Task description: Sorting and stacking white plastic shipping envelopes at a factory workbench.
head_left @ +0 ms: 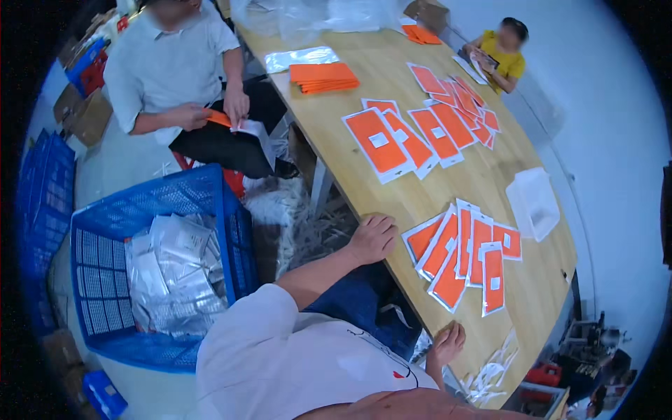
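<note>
My left hand (373, 239) rests on the near edge of the wooden table (381, 199), its fingers bent and nothing seen in them. Lower down that edge lies my right hand (448, 341), fingers curled against the tabletop and also without an object. Between and beyond the hands is a loose, overlapping pile of flat orange packs (458, 255) in clear-edged sleeves, several with a small white label. A white plastic tray (533, 203) sits behind this pile. Thin white strips (492, 371) lie tangled beyond my right hand.
More orange packs (378, 140) spread farther up the table, near an orange stack (323, 77) and silvery sleeves (301, 59). A blue basket (234, 231) of silvery packets (171, 273) stands at my left. A seated person (171, 77) handles an orange piece; another (507, 59) sits across.
</note>
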Demonstrator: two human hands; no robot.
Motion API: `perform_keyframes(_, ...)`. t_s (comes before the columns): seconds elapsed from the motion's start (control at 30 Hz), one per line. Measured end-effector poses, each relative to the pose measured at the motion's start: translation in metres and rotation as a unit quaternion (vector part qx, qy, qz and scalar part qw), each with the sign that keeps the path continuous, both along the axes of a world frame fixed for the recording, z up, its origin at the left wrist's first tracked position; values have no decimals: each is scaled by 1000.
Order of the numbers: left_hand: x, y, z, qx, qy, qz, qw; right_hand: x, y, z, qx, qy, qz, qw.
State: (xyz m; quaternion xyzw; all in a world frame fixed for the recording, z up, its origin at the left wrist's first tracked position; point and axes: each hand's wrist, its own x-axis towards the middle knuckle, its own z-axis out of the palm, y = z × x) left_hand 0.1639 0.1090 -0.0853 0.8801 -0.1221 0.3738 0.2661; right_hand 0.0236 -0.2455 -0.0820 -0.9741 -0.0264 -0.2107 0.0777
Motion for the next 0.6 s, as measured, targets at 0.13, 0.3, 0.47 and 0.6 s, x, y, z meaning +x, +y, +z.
perform_keyframes(0.13,-2,0,-7,6,1,16,1000,-2,4,2,5,14,-16,1000)
perform_keyframes(0.3,13,22,0,18,283,-78,956,-3,-7,-13,-1,-14,12,1000)
perform_keyframes(0.47,93,140,143,-195,246,102,944,-8,-4,-2,-10,-23,8,1000)
perform_keyframes(0.6,125,241,200,-258,75,276,923,-5,0,-6,17,-23,22,999)
